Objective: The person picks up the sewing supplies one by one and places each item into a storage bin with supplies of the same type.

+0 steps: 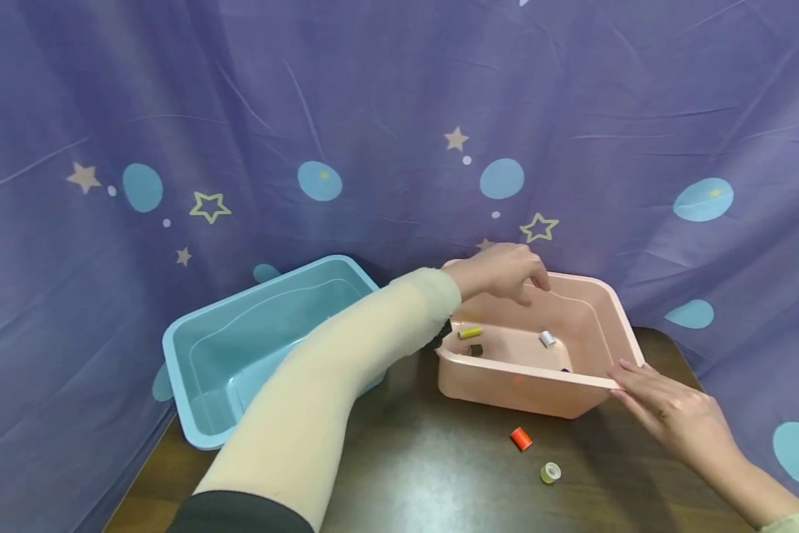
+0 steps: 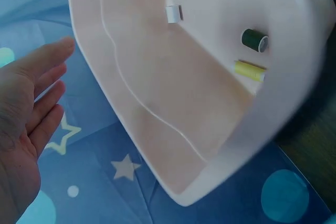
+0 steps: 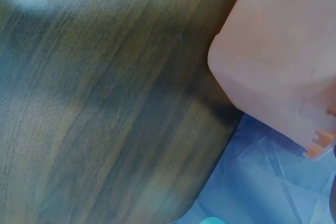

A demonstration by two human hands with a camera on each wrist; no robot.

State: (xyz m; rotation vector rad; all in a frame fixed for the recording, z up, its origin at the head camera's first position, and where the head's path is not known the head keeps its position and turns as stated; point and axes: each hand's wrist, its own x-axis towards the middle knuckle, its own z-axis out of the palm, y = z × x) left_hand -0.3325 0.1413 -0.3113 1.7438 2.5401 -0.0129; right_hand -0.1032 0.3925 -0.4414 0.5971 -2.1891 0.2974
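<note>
A pink bin (image 1: 506, 385) stands on the table, with several thread spools on its floor: a yellow spool (image 1: 469, 333), a dark green spool (image 2: 254, 40), a white spool (image 1: 547, 339) and a partly hidden blue spool (image 1: 565, 370). My left hand (image 1: 506, 272) hovers over the bin's back side, its fingers loosely bent and holding nothing. In the left wrist view, that hand (image 2: 31, 98) appears beside the bin's rim. With fingers over the rim and thumb against the outer wall, my right hand (image 1: 679, 411) grips the near right corner. The right wrist view does not show its grip.
On the table (image 1: 432, 459) in front of the pink bin lie a red-orange spool (image 1: 522, 439) and a pale yellow-green spool (image 1: 550, 473). A blue bin (image 1: 192, 392) stands at the left, partly behind my left sleeve. A purple patterned curtain (image 1: 386, 111) hangs behind.
</note>
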